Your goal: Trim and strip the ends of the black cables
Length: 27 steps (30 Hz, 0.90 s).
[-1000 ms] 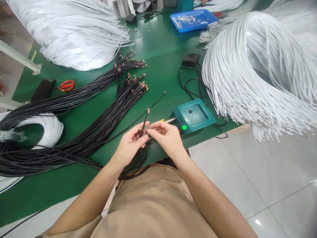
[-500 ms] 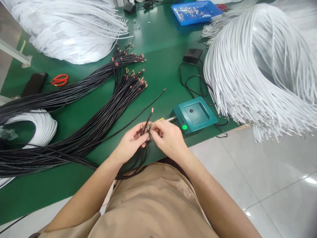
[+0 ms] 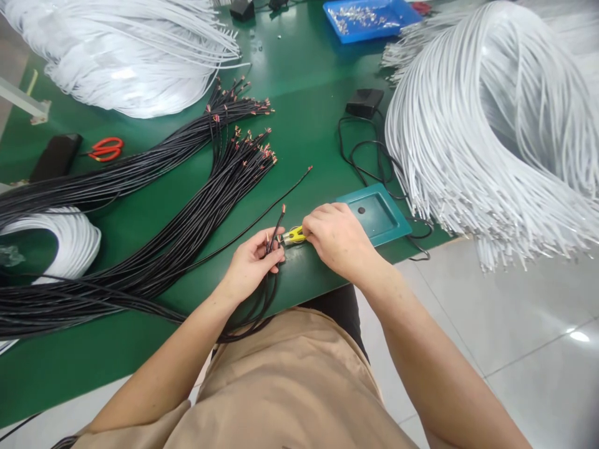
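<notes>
Between the fingers and thumb of my left hand (image 3: 255, 259) are a few black cables (image 3: 275, 260). Their stripped ends, with thin coloured wires, point upward. A yellow tool (image 3: 296, 235) with a metal tip lies just right of these ends, the tip close to the wires. My right hand (image 3: 334, 237) is closed around the rear of this tool and covers the left part of a teal box (image 3: 384, 215) with a recessed top. What lies under the right palm is hidden. A single black cable (image 3: 262, 215) runs along the table behind my left hand.
Thick bundles of black cables (image 3: 187, 224) lie to the left on the green table (image 3: 309, 112). White cable bundles (image 3: 449, 137) stand right and back left. A blue tray (image 3: 369, 22) holds small metal parts. Red-handled scissors (image 3: 107, 149), a black adapter (image 3: 364, 103) and its cord lie nearby.
My right hand has moved right, away from the wire ends, onto the yellow tool and over the teal box's left side. More of the yellow tool shows. My left hand keeps the cables, nearly still.
</notes>
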Tool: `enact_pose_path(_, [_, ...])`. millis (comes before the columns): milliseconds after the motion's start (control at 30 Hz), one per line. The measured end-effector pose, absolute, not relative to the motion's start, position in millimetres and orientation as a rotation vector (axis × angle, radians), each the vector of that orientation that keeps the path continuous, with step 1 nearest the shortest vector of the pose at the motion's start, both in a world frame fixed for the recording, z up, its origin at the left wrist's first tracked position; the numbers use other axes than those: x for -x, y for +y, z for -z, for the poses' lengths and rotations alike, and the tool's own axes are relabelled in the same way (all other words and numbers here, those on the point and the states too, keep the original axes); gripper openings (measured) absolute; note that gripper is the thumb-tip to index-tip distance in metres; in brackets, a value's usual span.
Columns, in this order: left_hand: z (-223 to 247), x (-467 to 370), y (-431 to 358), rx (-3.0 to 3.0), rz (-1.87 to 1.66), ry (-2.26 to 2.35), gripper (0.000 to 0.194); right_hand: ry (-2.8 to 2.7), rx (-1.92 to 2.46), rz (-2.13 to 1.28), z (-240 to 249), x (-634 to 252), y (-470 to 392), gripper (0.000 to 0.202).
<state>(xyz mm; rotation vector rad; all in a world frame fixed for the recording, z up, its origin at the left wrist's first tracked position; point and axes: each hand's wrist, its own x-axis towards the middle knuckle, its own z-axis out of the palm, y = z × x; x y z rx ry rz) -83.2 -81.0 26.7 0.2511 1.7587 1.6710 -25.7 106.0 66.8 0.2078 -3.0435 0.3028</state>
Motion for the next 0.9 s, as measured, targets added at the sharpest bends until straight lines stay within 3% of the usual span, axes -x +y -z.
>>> enact_pose_path(333, [-25.9,84.5,-73.0,-0.134,-1.647,1.915,0.037,-3.034,-0.163,-0.307,-64.3,30.9,107.7,0.018])
enact_pose_path(533, [-27.1,82.3,-70.7,-0.152,-1.639,1.915,0.048,-3.022,-0.152,-0.325,-62.8,29.6,108.1,0.018])
enact_pose_path(900, [-21.9,82.1,-70.9,-0.113,-1.658,1.927,0.038,-3.022,-0.139,-0.343,-62.8,30.1,107.8,0.018])
